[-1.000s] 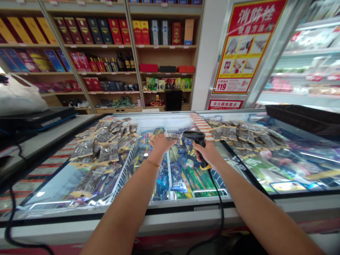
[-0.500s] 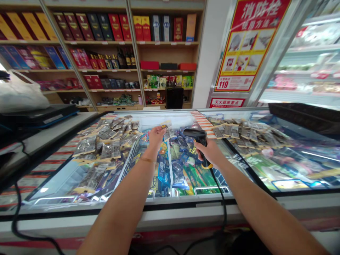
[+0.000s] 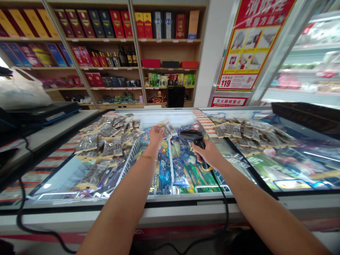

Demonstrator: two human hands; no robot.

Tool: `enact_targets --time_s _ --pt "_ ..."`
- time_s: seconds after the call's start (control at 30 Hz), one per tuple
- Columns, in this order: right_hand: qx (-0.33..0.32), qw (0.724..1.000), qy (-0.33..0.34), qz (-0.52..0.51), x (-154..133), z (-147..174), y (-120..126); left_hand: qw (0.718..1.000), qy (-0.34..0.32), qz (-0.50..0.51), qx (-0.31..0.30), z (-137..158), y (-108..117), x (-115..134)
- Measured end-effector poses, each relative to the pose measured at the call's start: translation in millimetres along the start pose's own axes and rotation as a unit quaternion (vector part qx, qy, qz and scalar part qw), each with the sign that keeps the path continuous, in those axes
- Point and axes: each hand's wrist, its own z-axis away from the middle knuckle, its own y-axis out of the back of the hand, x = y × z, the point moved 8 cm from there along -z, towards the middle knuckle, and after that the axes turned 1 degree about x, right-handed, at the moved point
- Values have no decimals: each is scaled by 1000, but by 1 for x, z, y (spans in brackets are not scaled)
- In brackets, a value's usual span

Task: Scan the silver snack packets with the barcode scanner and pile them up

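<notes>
Over the middle of a chest freezer, my left hand pinches the edge of a small clear snack packet with dark contents. My right hand is wrapped round the grip of a black barcode scanner, whose head points left toward the packet. From its handle a black cable hangs down over the freezer's front edge. Left of my hands lies a pile of similar packets on the glass; another pile of packets lies to the right.
Under the glass, wire baskets hold colourful frozen goods. A white plastic bag rests on a dark device at the left. A black tray sits at the right. Behind stand shelves of boxes and bottles.
The packet in my left hand has turned and now shows more of its face toward the scanner. The scanner has shifted slightly left and its head has tilted. The camera view has moved slightly.
</notes>
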Motion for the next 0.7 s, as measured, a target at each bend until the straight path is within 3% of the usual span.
enact_targets --time_s 0.7 --pt "-16 999 11 39 9 -4 -2 1000 -5 6 -10 -1 0 0"
